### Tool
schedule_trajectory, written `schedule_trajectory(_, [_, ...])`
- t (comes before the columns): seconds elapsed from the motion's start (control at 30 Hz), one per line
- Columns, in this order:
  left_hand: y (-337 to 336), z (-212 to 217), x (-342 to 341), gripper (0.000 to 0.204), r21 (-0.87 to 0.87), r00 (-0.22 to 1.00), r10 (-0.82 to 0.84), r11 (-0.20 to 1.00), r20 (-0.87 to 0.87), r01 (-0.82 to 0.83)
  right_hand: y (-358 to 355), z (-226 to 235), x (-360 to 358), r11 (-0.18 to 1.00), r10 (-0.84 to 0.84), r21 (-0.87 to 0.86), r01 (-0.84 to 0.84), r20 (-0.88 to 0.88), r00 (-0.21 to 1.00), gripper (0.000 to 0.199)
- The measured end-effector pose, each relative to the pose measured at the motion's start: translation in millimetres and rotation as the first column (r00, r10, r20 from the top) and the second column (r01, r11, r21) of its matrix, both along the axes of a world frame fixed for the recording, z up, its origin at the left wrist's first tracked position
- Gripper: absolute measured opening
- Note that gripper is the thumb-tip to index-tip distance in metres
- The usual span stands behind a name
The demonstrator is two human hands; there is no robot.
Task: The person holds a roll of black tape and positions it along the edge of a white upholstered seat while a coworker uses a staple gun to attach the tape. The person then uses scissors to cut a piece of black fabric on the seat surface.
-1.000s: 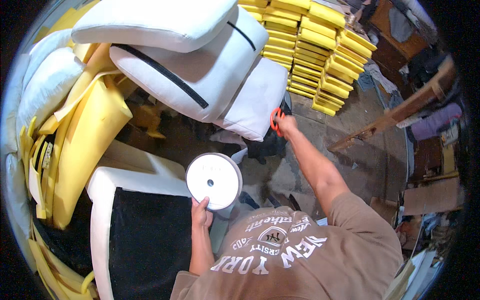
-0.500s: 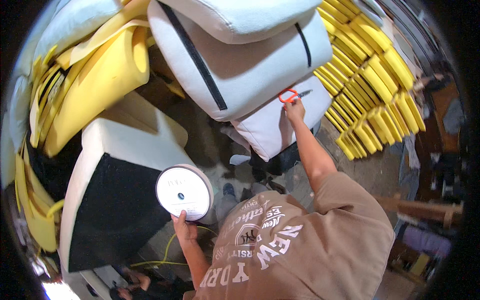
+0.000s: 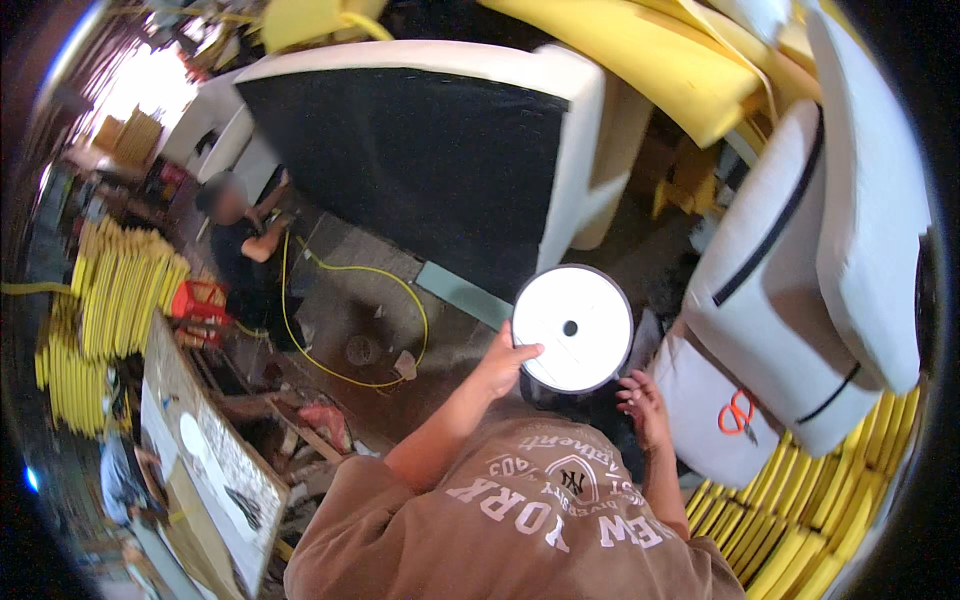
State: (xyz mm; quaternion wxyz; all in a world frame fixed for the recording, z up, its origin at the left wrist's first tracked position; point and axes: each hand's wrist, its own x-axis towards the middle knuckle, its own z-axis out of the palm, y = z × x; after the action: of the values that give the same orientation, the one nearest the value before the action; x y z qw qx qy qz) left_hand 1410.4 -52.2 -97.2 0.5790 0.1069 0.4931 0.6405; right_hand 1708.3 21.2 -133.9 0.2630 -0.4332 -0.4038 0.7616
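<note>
A wide, flat roll (image 3: 590,318) with a white face, a small centre hole and a dark rim is held in front of my chest. My left hand (image 3: 503,366) grips its left edge, thumb on the white face. What is wound on it is hard to make out. Close to the roll's lower right edge, my right hand (image 3: 645,407) is open, its fingers spread and slightly bent. Orange-handled scissors (image 3: 738,414) lie on a pale cushion (image 3: 690,400) to the right of that hand, held by nobody.
Ahead stands a large upholstered piece with a black panel (image 3: 420,170). Grey cushions with black strips (image 3: 750,230) and stacked yellow foam (image 3: 800,530) are on the right. A yellow hose (image 3: 428,325) loops on the floor. Another person (image 3: 240,250) works at left, near a red crate (image 3: 198,305).
The view has swung left. My right hand has let go of the scissors, now lying on the cushion, and moved near the roll. My left hand still holds the roll.
</note>
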Motion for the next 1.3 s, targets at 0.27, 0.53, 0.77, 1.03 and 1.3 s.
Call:
schedule_trajectory(0.27, [-18.1,23.7,-12.8,0.075,0.077,0.943,0.101,0.994,-0.318,-0.080,14.0,51.1,-113.6,0.983,0.019,-0.170,-0.071,-0.291,0.956,0.059])
schedule_trajectory(0.53, [-86.5,26.9,-64.1,0.073,0.086,0.897,0.266,0.964,-0.354,-0.252,-7.7,69.0,-200.3,0.966,0.174,-0.146,-0.215,-0.254,0.951,0.051])
schedule_trajectory(0.77, [-130.9,15.5,-97.7,0.072,0.211,0.821,0.363,0.931,-0.441,-0.298,-38.6,56.1,-254.9,0.976,0.198,-0.069,-0.208,-0.134,0.971,0.049])
schedule_trajectory(1.03, [-183.4,32.4,-118.7,0.076,0.182,0.797,0.469,0.883,-0.380,-0.432,-77.6,55.8,-304.7,0.951,0.294,-0.055,-0.304,-0.139,0.946,0.043])
schedule_trajectory(1.3, [-206.4,38.8,-126.0,0.042,0.083,0.790,0.519,0.848,-0.325,-0.523,-84.2,85.4,-350.0,0.922,0.385,0.025,-0.385,-0.124,0.914,0.047])
